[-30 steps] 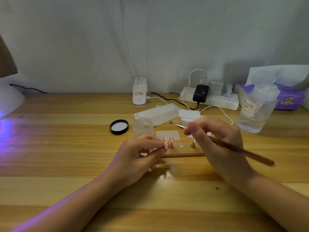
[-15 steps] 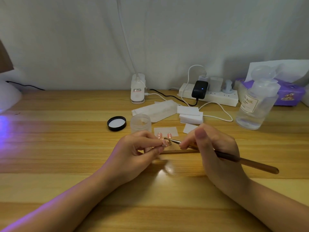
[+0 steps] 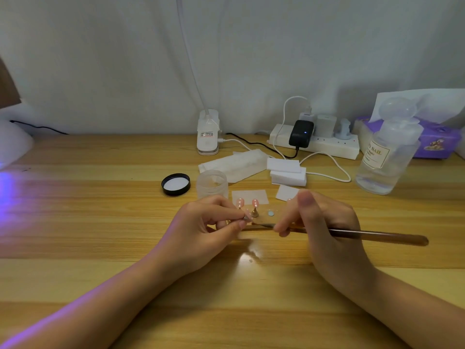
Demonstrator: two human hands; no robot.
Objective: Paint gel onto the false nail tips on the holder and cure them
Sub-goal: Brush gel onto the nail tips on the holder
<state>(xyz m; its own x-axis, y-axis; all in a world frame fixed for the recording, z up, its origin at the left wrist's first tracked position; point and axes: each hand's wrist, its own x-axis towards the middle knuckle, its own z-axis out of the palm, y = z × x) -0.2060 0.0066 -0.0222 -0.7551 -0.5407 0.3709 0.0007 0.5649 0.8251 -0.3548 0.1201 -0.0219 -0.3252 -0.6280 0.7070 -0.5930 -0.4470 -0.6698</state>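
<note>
My brush (image 3: 352, 234) has dropped nearer — its tip now meets the nail tip (image 3: 247, 215). My left hand (image 3: 201, 238) pinches that tip; my right hand (image 3: 324, 227) grips the brush.

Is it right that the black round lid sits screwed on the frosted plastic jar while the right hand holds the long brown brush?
Not quite. The head view shows the black round lid lying on the wooden table, left of the open frosted plastic jar. The right hand does hold the long brown brush.
</note>
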